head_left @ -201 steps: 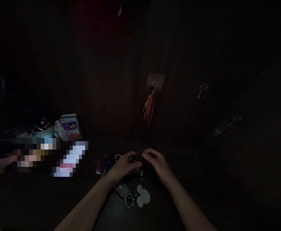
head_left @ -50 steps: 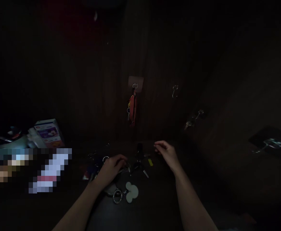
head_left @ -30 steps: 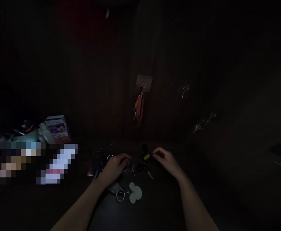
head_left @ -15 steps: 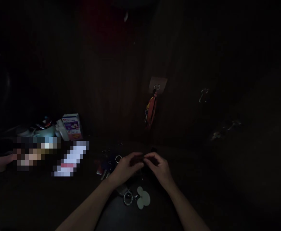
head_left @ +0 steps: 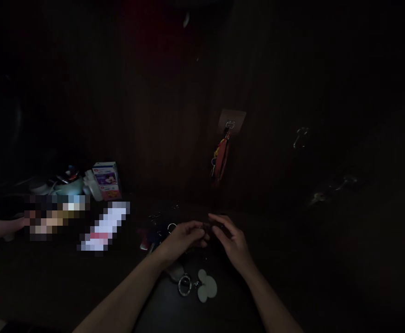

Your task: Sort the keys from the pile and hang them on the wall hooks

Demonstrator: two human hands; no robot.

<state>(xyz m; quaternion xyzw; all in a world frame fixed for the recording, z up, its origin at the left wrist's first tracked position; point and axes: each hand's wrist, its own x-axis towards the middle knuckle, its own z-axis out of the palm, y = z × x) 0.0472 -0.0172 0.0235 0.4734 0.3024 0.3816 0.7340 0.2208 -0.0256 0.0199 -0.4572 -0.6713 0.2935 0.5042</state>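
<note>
In the dim head view my left hand (head_left: 187, 236) is closed in a pinch; whatever small thing sits between its thumb and fingers is too dark to make out. Facing it closely is my right hand (head_left: 232, 240), its thumb and index finger spread apart with no object visible in them. Below the hands lie a round metal ring (head_left: 185, 285) and a pale mouse-head-shaped key charm (head_left: 207, 286). Keys and a thin split ring (head_left: 172, 228) rest beside my left hand, partly hidden by it, near a small red item (head_left: 144, 243).
A red keychain pouch (head_left: 220, 159) hangs from a wall hook (head_left: 230, 124). More metal hooks (head_left: 301, 137) are at the right. On the left stand small printed boxes (head_left: 107, 180), a pale green container (head_left: 70, 187), a pink object (head_left: 1, 226) and a blurred-out bright rectangle (head_left: 105, 226).
My right thumb and index finger have parted and drawn slightly away from my left hand. The left fingers have curled in more. The view has shifted a little.
</note>
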